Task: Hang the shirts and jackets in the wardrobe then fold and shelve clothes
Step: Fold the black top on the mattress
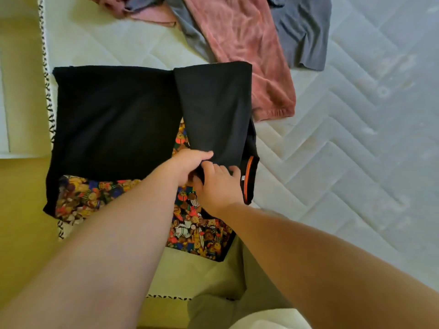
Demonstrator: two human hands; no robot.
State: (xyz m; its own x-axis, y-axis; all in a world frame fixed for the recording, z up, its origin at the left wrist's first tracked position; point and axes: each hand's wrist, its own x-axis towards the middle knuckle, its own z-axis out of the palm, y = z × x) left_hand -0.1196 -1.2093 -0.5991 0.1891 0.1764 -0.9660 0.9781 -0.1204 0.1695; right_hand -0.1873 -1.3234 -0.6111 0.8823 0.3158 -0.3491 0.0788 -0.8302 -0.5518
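A black shirt lies spread on the near left part of a quilted white mattress. Its bright cartoon print shows along the near edge. A long panel of the shirt is folded over on the right side. The left hand pinches the near end of that panel, thumb on top and fingers curled under the cloth. The right hand is just beside it, touching it, its fingers curled into the black fabric next to an orange-striped band. On the far side of the mattress a pink garment lies over a grey garment, its near end just beside the shirt's folded panel.
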